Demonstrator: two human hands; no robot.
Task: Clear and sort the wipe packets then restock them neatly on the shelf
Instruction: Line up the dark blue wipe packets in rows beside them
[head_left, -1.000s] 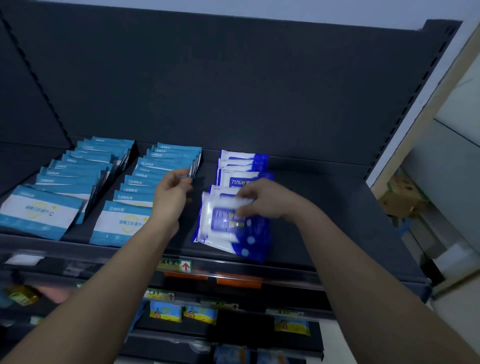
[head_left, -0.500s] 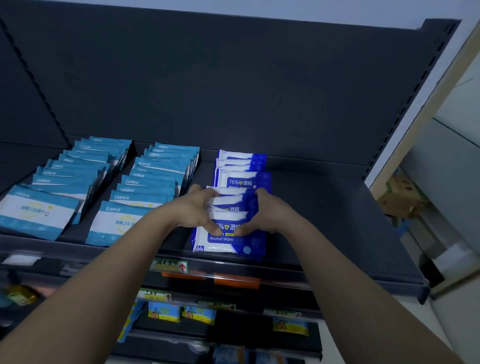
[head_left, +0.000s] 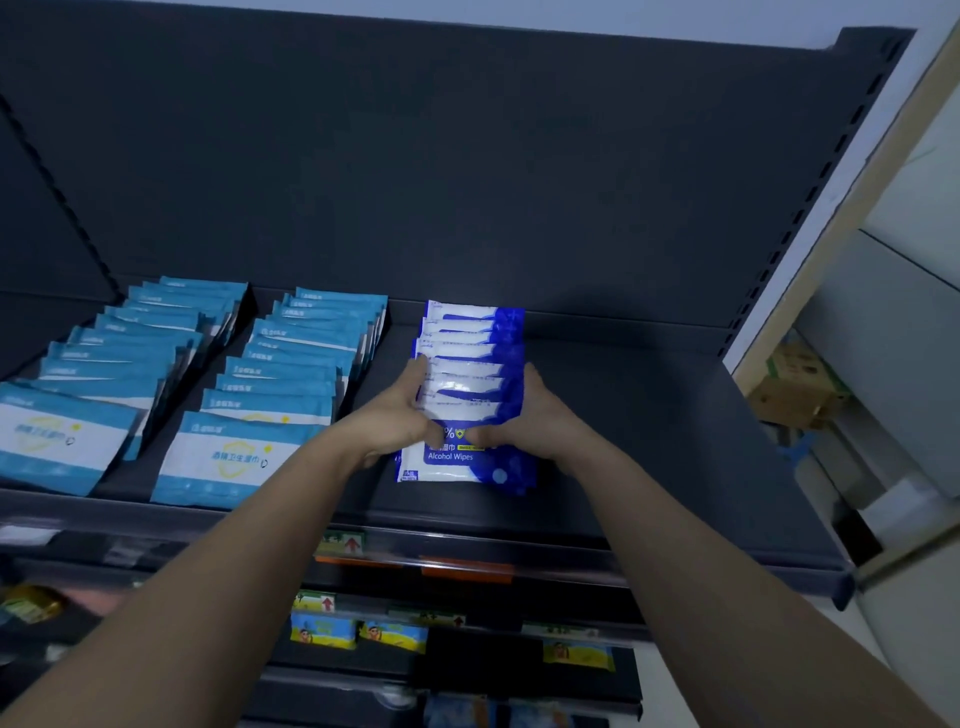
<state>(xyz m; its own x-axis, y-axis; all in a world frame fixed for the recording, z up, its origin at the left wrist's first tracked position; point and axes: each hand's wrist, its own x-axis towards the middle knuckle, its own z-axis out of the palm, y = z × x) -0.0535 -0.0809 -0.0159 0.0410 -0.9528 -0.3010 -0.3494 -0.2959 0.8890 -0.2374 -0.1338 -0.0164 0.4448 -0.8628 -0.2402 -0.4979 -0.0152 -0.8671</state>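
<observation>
Dark-blue alcohol wipe packets (head_left: 467, 364): one overlapping row on the shelf (head_left: 665, 447), right of two light-blue packet rows (head_left: 296, 364), lying between both hands. Left hand (head_left: 397, 423): fingers curled against the row's left edge, thumb on the front packet (head_left: 457, 465). Right hand (head_left: 532, 415): fingers curled along the right edge, thumb likewise. Both clasp the row.

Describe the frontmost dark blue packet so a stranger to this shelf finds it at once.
On the dark shelf lie three overlapping rows of wipe packets; take the rightmost row. Its front packet alone reads "Alcohol Wipes" on royal blue; the neighbouring rows are pale blue.
</observation>
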